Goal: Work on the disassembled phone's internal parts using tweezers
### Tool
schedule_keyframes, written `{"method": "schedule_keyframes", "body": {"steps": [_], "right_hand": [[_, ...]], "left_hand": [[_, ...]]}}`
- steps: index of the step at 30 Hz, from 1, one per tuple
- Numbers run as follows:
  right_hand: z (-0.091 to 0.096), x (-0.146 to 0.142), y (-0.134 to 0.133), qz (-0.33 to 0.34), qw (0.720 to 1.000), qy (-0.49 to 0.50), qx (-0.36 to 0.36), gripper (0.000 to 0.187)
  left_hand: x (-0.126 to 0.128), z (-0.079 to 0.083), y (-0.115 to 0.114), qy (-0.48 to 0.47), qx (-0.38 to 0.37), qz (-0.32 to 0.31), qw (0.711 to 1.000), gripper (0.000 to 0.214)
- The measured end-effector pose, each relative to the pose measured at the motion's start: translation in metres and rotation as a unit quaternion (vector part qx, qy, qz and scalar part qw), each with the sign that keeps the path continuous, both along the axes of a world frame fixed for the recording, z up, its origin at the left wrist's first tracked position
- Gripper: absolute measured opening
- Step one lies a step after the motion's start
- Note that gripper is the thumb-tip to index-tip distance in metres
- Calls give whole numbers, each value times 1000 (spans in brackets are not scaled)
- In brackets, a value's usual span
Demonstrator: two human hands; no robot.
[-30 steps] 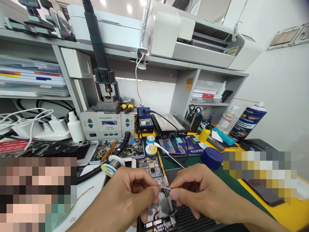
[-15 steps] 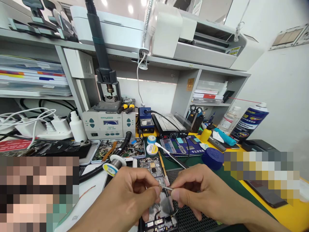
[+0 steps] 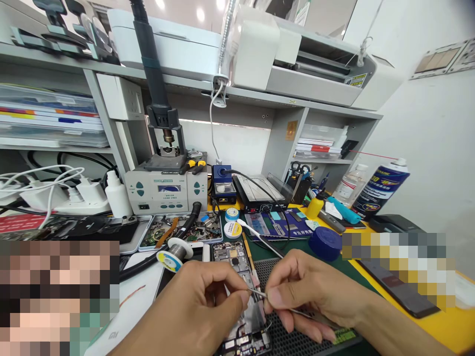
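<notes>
Thin grey metal tweezers (image 3: 260, 293) run between my two hands above an opened phone (image 3: 233, 262). My left hand (image 3: 211, 296) pinches the pointed end between thumb and forefinger; whether something tiny is also in that pinch, I cannot tell. My right hand (image 3: 300, 291) grips the shaft with thumb and forefinger, its other fingers loosely curled beneath. The tool's wider rear part shows under the right palm. Below the hands, the phone lies with its boards and inner parts bare, partly covered by my left hand, beside a black perforated mat (image 3: 274, 269).
A solder spool (image 3: 174, 254) stands left of the phone, near a tray of circuit boards (image 3: 159, 232). Behind are a hot-air station (image 3: 166, 188) and a heating plate (image 3: 260, 193). A blue round lid (image 3: 325, 243), a spray can (image 3: 382, 188) and a dark phone (image 3: 401, 291) are at right.
My right hand has turned and opened its lower fingers, so more of the tweezers' rear shows. The left hand keeps its pinch, slightly lower. The view has shifted a little.
</notes>
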State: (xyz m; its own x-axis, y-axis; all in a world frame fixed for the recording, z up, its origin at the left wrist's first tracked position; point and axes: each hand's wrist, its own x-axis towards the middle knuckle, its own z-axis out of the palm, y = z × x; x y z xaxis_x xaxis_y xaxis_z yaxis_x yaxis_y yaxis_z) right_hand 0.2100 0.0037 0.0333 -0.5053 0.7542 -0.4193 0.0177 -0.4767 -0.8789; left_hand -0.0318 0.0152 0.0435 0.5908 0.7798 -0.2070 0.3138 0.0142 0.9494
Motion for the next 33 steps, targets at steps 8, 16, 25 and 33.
{"method": "schedule_keyframes", "body": {"steps": [8,16,25,33], "right_hand": [[-4,1,8,31,993,43,-110,23],[-6,2,6,19,994,53,-92,24],[-5,1,5,26,993,58,-97,23],[-4,2,5,36,992,55,-103,23]], "left_hand": [[2,-6,0,5,31,3,999,35],[1,-5,-5,4,47,21,999,36],[2,-11,-2,-14,94,8,995,26],[1,-15,-4,-29,200,-3,979,15]]}}
